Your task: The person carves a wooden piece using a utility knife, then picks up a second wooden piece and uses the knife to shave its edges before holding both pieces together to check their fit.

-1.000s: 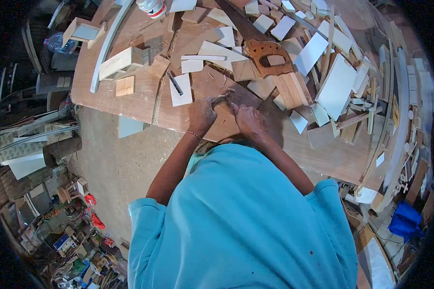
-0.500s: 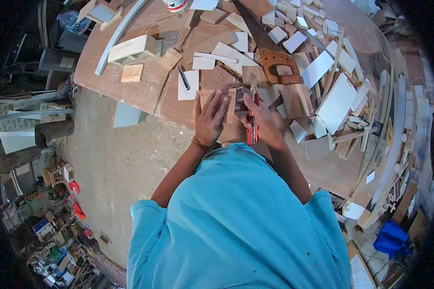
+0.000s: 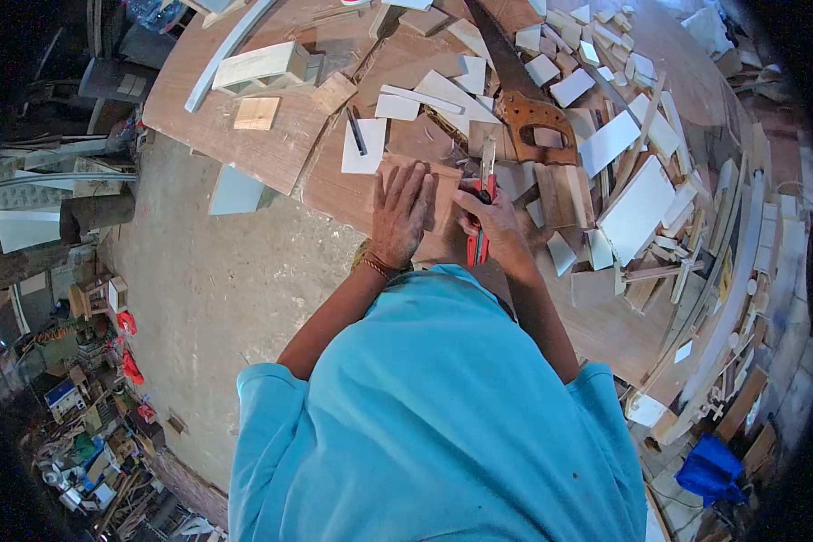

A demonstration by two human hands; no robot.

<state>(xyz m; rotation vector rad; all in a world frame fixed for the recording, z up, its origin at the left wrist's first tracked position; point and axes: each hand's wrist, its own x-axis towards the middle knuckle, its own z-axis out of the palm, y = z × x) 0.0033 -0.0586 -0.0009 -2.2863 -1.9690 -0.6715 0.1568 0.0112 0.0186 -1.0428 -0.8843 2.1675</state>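
Note:
My left hand lies with its fingers stretched out across a small square wooden piece, covering much of it. Close by on its right, my right hand grips a red utility knife. The knife's metal blade is slid out and points away from me. White board offcuts surround the hands, one of them a white rectangle with a dark pen lying on it.
A handsaw with a wooden handle lies beyond my right hand. Wood and white board scraps crowd the table's right side. At the upper left stand a small wooden box frame and a flat block. The table edge runs diagonally at left.
The view has shifted, so the table's things appear slightly farther right. The square piece sits at a changed angle under my left hand. My right hand still grips the knife.

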